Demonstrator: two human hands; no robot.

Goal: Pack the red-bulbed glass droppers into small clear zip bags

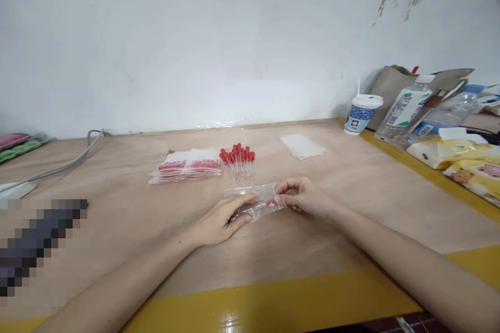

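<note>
A clear plastic zip bag (260, 212) lies between my hands, low over the table, with a red-capped glass dropper (270, 202) inside it. My left hand (222, 216) grips the bag's left part between thumb and fingers. At the bag's right end, next to the red bulb, my right hand (300, 196) pinches the edge. Just beyond the bag is a loose pile of red-capped droppers (238, 158), bulbs pointing away from me. Left of it, a stack of filled bags (185, 166) shows more red bulbs. Flat bags (302, 146) are stacked to the right.
At the right stand a lidded paper cup (361, 114), a plastic bottle (406, 109) and a yellow packet (478, 174). A grey cable (74, 160) runs along the left side. Yellow tape (234, 307) borders the brown table (371, 192), and a white wall is behind.
</note>
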